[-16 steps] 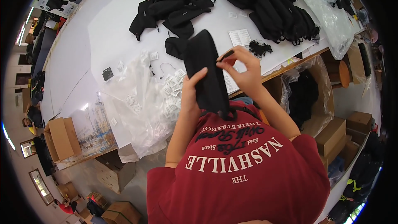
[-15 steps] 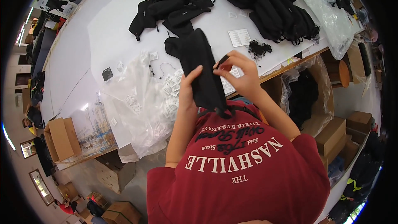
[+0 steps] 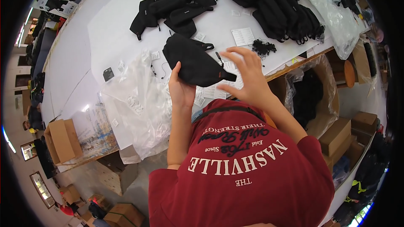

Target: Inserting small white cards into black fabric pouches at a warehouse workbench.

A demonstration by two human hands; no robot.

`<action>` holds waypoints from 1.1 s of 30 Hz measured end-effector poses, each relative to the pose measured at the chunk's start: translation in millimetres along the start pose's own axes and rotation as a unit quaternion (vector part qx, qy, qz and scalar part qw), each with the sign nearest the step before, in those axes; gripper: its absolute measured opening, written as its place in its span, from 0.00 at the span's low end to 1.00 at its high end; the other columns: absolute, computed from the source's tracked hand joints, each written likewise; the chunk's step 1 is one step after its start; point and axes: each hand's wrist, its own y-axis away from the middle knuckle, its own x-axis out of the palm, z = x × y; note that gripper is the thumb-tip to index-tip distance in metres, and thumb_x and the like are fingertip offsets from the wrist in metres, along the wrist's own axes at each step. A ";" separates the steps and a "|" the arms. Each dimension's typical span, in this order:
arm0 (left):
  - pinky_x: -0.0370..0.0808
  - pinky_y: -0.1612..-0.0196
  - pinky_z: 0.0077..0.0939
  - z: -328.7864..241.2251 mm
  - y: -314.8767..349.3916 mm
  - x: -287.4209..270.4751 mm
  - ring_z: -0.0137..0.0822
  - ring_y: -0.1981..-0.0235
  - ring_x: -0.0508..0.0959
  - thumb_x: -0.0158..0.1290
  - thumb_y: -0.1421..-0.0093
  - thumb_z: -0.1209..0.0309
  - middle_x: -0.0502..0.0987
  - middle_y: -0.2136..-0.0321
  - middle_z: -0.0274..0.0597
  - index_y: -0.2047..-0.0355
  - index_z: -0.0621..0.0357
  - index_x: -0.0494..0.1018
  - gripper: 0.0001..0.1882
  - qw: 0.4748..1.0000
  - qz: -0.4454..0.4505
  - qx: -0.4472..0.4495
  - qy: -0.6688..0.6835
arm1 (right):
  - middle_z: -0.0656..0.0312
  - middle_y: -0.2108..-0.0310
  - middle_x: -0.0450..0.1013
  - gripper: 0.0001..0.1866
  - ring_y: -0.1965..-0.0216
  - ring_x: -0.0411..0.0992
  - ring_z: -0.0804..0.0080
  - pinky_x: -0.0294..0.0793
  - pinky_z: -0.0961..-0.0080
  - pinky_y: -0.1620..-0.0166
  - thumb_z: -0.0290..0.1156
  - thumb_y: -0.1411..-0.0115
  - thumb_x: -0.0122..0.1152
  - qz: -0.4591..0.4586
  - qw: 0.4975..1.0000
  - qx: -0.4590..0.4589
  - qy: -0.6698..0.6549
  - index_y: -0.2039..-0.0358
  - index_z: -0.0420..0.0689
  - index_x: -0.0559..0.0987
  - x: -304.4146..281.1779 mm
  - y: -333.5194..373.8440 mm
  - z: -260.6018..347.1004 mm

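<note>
A black fabric pouch bag is held up above the table's near edge, lying aslant with its narrow end toward the right. My left hand grips its lower left side, thumb on top and the other fingers hidden underneath. At the narrow end my right hand is open, thumb and fingers spread around it without a visible grip. A thin black zipper pull sticks up from the bag close to the right fingertips. Several white printed sheets lie below the bag.
Black bags lie in a loose pile and a bundled stack farther back. Near the stack sit tangled black cords and a printed card. A clear plastic bag of small white packets lies left; a cardboard box stands beyond.
The bag has turned from nearly upright to aslant, its narrow end now at the right. My right hand has gone from a pinch at its edge to spread fingers.
</note>
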 end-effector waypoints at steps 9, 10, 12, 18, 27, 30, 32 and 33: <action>0.58 0.40 0.36 -4.2 9.7 -19.3 0.39 0.43 0.61 0.53 0.42 0.67 0.58 0.42 0.47 0.41 0.56 0.53 0.31 0.892 0.071 0.200 -0.400 | 0.59 0.59 0.73 0.29 0.59 0.73 0.66 0.72 0.75 0.55 0.21 0.55 0.66 0.180 0.971 0.029 -0.156 0.50 0.46 0.72 -8.4 -15.0 -6.4; 0.58 0.41 0.35 -9.8 9.0 -19.5 0.39 0.43 0.61 0.55 0.45 0.71 0.57 0.41 0.48 0.40 0.55 0.51 0.35 0.837 0.065 0.271 -0.471 | 0.60 0.57 0.73 0.26 0.57 0.73 0.70 0.72 0.76 0.54 0.22 0.53 0.65 0.180 0.947 0.067 -0.258 0.50 0.45 0.73 -11.0 -16.1 -8.5; 0.68 0.50 0.24 -23.0 17.2 -9.0 0.33 0.55 0.72 0.56 0.47 0.79 0.70 0.51 0.46 0.42 0.57 0.57 0.32 0.919 0.205 0.148 -0.302 | 0.62 0.54 0.72 0.23 0.55 0.71 0.75 0.71 0.78 0.53 0.22 0.50 0.64 0.211 0.929 0.100 -0.287 0.51 0.43 0.74 -18.3 -16.1 -13.5; 0.67 0.64 0.20 -36.2 7.8 -31.2 0.29 0.70 0.71 0.60 0.49 0.76 0.72 0.74 0.36 0.70 0.65 0.75 0.07 0.753 0.274 0.171 -0.574 | 0.65 0.65 0.75 0.18 0.70 0.68 0.79 0.69 0.81 0.66 0.29 0.51 0.66 0.405 0.889 0.103 -0.185 0.57 0.50 0.80 -35.8 -25.4 -47.2; 0.69 0.54 0.30 33.4 -28.5 -136.8 0.41 0.55 0.71 0.58 0.45 0.62 0.68 0.52 0.48 0.47 0.57 0.68 0.26 0.711 0.098 0.127 -0.685 | 0.61 0.66 0.74 0.18 0.78 0.67 0.80 0.70 0.82 0.73 0.24 0.54 0.65 0.137 0.964 0.210 -0.083 0.59 0.50 0.81 -63.2 -33.0 -149.4; 0.66 0.49 0.38 46.3 -24.4 -167.7 0.48 0.52 0.68 0.63 0.51 0.62 0.66 0.52 0.53 0.46 0.61 0.63 0.35 0.570 -0.003 0.214 -0.793 | 0.60 0.65 0.73 0.19 0.77 0.69 0.76 0.71 0.78 0.70 0.27 0.53 0.66 -0.127 0.973 0.192 -0.026 0.58 0.52 0.80 -88.0 -52.2 -189.5; 0.65 0.49 0.40 50.7 -20.9 -169.2 0.50 0.53 0.68 0.66 0.57 0.63 0.68 0.55 0.52 0.48 0.61 0.63 0.37 0.535 -0.038 0.209 -0.818 | 0.60 0.66 0.71 0.20 0.74 0.71 0.74 0.72 0.79 0.66 0.29 0.53 0.66 -0.219 0.954 0.155 0.138 0.56 0.53 0.79 -99.7 -66.9 -216.9; 0.65 0.49 0.40 51.0 -21.4 -169.0 0.50 0.53 0.68 0.66 0.57 0.63 0.68 0.55 0.52 0.48 0.61 0.63 0.37 0.536 -0.041 0.210 -0.817 | 0.58 0.64 0.70 0.20 0.66 0.73 0.66 0.72 0.74 0.59 0.30 0.51 0.64 -0.217 0.948 0.177 0.150 0.55 0.54 0.77 -102.5 -73.7 -227.5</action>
